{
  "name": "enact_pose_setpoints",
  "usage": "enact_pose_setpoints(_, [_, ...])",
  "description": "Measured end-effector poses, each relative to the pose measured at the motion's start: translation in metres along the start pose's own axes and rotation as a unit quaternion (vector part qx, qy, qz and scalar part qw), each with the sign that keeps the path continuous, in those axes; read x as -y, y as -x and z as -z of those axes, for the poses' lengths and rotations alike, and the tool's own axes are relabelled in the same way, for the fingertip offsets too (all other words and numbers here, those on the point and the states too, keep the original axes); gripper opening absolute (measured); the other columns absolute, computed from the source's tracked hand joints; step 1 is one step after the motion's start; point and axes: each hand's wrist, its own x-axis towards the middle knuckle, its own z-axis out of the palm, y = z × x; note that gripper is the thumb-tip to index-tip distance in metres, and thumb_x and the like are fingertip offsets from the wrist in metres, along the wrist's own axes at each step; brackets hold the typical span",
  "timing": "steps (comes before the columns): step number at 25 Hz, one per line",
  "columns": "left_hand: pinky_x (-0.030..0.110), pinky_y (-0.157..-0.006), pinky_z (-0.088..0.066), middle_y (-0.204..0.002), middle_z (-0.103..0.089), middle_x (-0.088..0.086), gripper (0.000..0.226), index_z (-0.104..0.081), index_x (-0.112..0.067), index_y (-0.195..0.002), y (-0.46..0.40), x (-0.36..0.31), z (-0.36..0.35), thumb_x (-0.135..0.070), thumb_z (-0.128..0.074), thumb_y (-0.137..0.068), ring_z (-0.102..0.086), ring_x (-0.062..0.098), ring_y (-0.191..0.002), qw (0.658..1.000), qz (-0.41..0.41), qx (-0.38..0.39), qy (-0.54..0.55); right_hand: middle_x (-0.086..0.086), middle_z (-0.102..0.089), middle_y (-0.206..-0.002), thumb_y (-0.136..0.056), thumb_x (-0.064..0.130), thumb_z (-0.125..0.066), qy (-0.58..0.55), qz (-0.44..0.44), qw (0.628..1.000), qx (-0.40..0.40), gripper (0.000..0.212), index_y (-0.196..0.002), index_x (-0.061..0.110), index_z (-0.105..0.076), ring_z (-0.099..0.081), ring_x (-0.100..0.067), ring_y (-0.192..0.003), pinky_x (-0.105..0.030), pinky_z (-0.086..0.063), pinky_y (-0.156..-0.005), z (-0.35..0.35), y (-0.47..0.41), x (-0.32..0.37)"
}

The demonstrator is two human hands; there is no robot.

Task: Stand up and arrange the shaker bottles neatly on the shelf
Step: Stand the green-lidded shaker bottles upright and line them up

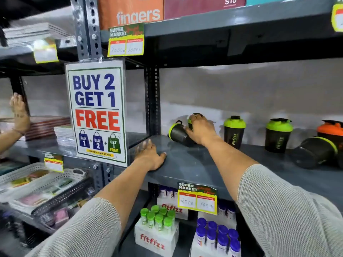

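Note:
Black shaker bottles with green lids stand on the grey shelf [185, 164]. One bottle [177, 132] lies tipped on its side at the left. Behind it stands another bottle [191, 121], mostly hidden by my right hand [199, 131], which grips it from above. My left hand [150, 156] rests flat and open on the shelf's front left part. Two upright green-lidded bottles [234, 131] [278, 135] stand further right. A bottle [313, 152] lies on its side at the far right, below an orange-lidded bottle [331, 129].
A "Buy 2 Get 1 Free" sign [96, 112] hangs on the upright post at left. Another person's hand [19, 114] touches the neighbouring shelf by stacked books. Boxes of small bottles [157, 230] sit on the shelf below. Price tags hang on shelf edges.

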Motion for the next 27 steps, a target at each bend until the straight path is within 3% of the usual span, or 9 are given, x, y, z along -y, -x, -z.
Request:
enact_pose_setpoints(4, [0.046,-0.121,-0.002,-0.165,0.002,0.006,0.076,-0.009,-0.01,-0.156,-0.007,-0.001,-0.004,-0.058,-0.022,-0.098,0.003,0.025,-0.152,0.999,-0.027,0.043,0.018,-0.018,-0.048,-0.14,-0.099,0.043,-0.048,-0.02,-0.019,0.998,0.056,0.053,-0.137,0.006,-0.045,-0.046,-0.036,-0.128,-0.043,-0.044,-0.096,-0.015,-0.02,0.006])
enact_pose_setpoints(9, [0.047,-0.121,-0.002,-0.165,-0.001,0.006,0.077,-0.011,-0.012,-0.156,-0.012,0.003,-0.008,-0.059,-0.022,-0.097,0.003,0.026,-0.152,0.999,-0.029,0.038,0.015,-0.017,-0.06,-0.127,-0.096,0.048,-0.051,-0.009,-0.055,0.998,0.042,0.052,-0.126,0.005,-0.054,-0.057,-0.036,-0.117,-0.041,-0.047,-0.089,-0.039,-0.033,0.017])
enact_pose_setpoints(15, [0.046,-0.121,-0.005,-0.165,-0.003,0.006,0.078,-0.012,-0.01,-0.156,-0.012,0.002,-0.008,-0.06,-0.023,-0.096,0.002,0.026,-0.152,0.999,-0.025,0.033,0.014,-0.012,-0.065,-0.12,-0.072,0.059,-0.075,-0.01,-0.069,0.995,0.064,0.071,-0.119,0.008,-0.057,-0.061,-0.033,-0.112,-0.036,-0.048,-0.083,-0.042,-0.038,0.022])
enact_pose_setpoints(19, [0.045,-0.121,-0.004,-0.165,-0.003,0.006,0.079,-0.014,-0.01,-0.156,-0.012,0.003,-0.009,-0.059,-0.025,-0.096,0.002,0.026,-0.152,0.999,-0.024,0.035,0.027,-0.008,-0.064,-0.123,-0.065,0.061,-0.08,0.068,-0.058,0.983,0.158,0.084,-0.126,0.01,-0.053,-0.06,-0.03,-0.114,-0.035,-0.05,-0.084,-0.021,-0.042,0.033])
enact_pose_setpoints(22, [0.045,-0.121,-0.004,-0.165,-0.005,0.007,0.079,-0.016,-0.009,-0.155,-0.012,0.004,-0.01,-0.059,-0.027,-0.096,0.002,0.026,-0.152,0.999,-0.025,0.032,0.034,-0.006,-0.063,-0.115,-0.066,0.062,-0.078,0.087,-0.058,0.965,0.239,0.077,-0.122,0.014,-0.057,-0.063,-0.028,-0.106,-0.032,-0.051,-0.079,-0.004,-0.039,0.039])
enact_pose_setpoints(25, [0.046,-0.121,-0.004,-0.165,-0.006,0.007,0.078,-0.018,-0.01,-0.155,-0.011,0.004,-0.009,-0.059,-0.027,-0.096,0.001,0.027,-0.152,0.998,-0.026,0.033,0.037,-0.005,-0.062,-0.103,-0.063,0.062,-0.077,0.053,-0.076,0.955,0.283,0.07,-0.109,0.013,-0.058,-0.064,-0.025,-0.093,-0.032,-0.056,-0.076,0.008,-0.033,0.037])
enact_pose_setpoints(27, [0.047,-0.121,-0.003,-0.165,-0.006,0.007,0.077,-0.018,-0.01,-0.155,-0.01,0.004,-0.008,-0.059,-0.026,-0.096,0.001,0.027,-0.152,0.998,-0.025,0.038,0.034,-0.005,-0.066,-0.1,-0.056,0.062,-0.079,-0.013,-0.091,0.959,0.269,0.074,-0.106,0.011,-0.06,-0.067,-0.024,-0.088,-0.036,-0.061,-0.075,0.01,-0.026,0.028])
